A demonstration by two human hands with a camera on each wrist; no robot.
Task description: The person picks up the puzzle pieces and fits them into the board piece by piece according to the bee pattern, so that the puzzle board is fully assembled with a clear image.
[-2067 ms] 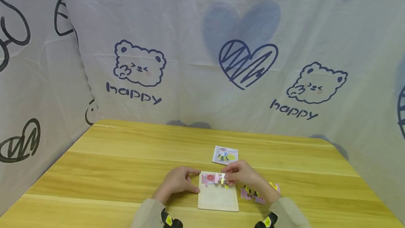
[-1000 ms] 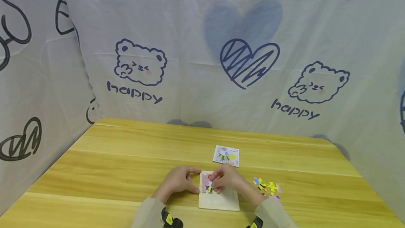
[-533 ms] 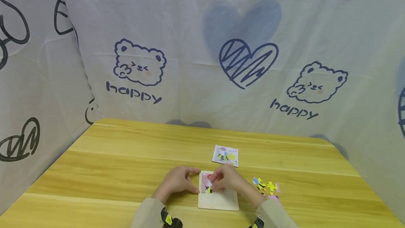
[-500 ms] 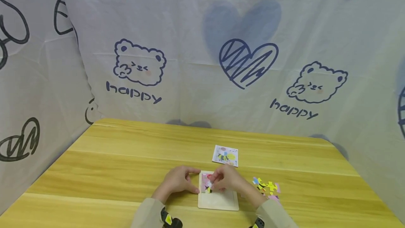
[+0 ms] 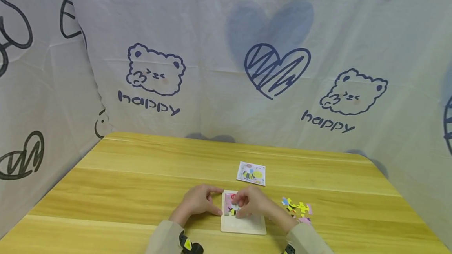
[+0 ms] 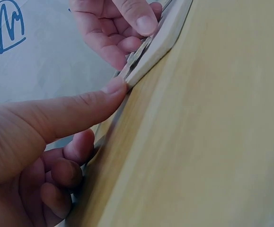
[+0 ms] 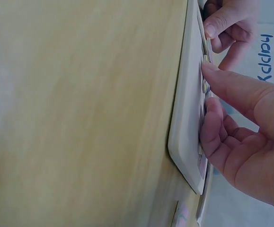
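A pale square tray (image 5: 243, 226) lies on the table, with pink, yellow and black puzzle pieces (image 5: 229, 206) in its upper left part. My left hand (image 5: 198, 201) holds the tray's left edge, thumb near the middle of that side and a finger at the top corner. Over the pieces is my right hand (image 5: 255, 202), thumb and fingers curled around a piece at the right end of the group; the fingers partly hide it. In the right wrist view, the right thumb of that hand (image 7: 250, 137) touches a piece lying in the tray (image 7: 177, 137).
Behind the tray lies a square picture card (image 5: 251, 173) showing a bee. Several loose puzzle pieces (image 5: 303, 207) lie to the right of the tray, partly behind the right forearm. A printed cloth (image 5: 219, 109) hangs behind the wooden table (image 5: 141, 175).
My right hand has moved left from the tray's upper right over the last two seconds, and its fingers have since shifted slightly. The pieces now sit at the tray's left. My left hand has stayed put.
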